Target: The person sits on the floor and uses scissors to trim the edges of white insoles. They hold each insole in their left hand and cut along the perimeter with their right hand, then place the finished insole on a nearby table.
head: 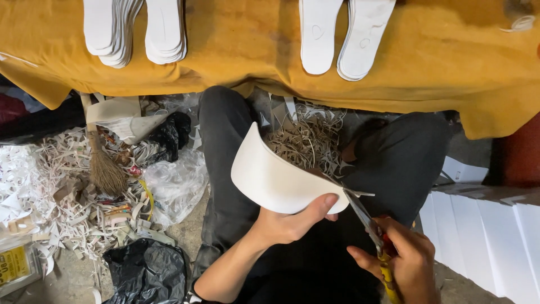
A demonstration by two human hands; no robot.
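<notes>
Your left hand (pixel 289 222) pinched the white insole (pixel 275 179) between thumb and fingers, while your right hand (pixel 406 260) had its fingers closed around the scissors (pixel 368 224) cutting its edge.

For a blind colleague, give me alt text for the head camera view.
Left hand holds a curved white insole while the right hand trims its edge with scissors. Paper scraps lie below, and insole stacks sit on a yellow cloth.
</notes>
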